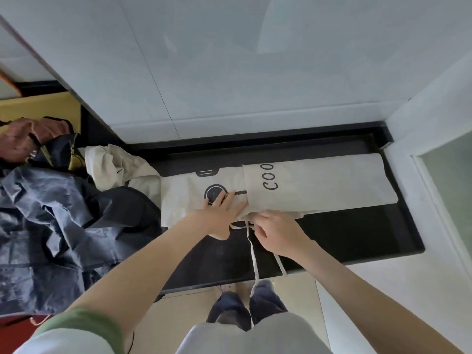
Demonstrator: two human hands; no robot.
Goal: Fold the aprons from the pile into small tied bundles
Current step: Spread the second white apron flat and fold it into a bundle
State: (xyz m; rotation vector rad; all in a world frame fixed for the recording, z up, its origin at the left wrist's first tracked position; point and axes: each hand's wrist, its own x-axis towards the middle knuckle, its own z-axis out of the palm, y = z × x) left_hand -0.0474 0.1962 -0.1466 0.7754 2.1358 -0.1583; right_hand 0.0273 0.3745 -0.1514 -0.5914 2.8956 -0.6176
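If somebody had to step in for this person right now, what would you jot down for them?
Left hand: flat, pressing on the cream apron.
Right hand: pinches the apron's ties at its near edge; the ties hang down over the front of the black counter.
Done: the cream apron lies on the counter folded into a long strip.
Left: fold it smaller and tie it; no tied bundle is in view. Then work through the pile of aprons, dark and light, on the left.
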